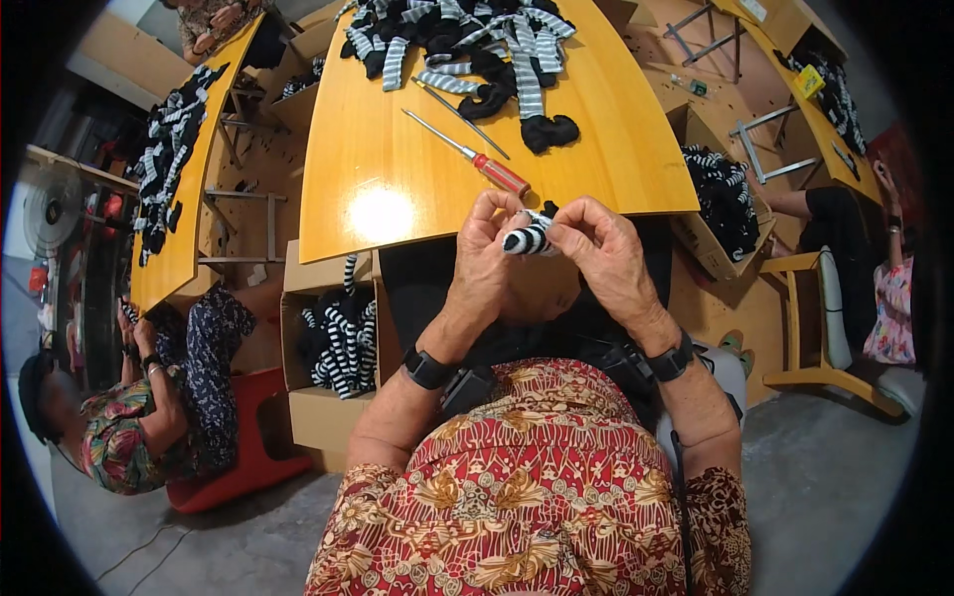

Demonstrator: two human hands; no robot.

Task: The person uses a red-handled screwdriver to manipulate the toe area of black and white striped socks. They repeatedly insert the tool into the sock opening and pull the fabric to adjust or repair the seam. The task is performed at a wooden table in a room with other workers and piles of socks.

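A small black-and-white striped piece of knitwear, looking like a rolled sock point(527, 238), is pinched between my two hands just off the table's near edge. My left hand point(483, 254) grips its left side with thumb and bent fingers. On the other side, my right hand point(608, 254) pinches the fabric between thumb and fingertips. Just beyond my hands lies a screwdriver point(502, 175) with a red handle, its shaft pointing away to the left. A thin dark rod point(467, 121) with a yellowish end rests behind it.
Striped and black socks point(467, 50) are heaped on the far part of the yellow table point(348, 169). Cardboard boxes of socks stand left point(338, 407) and right point(740, 263) of me. Other people sit at side tables, one person point(129, 427) at left. A wooden chair point(805, 328) stands right.
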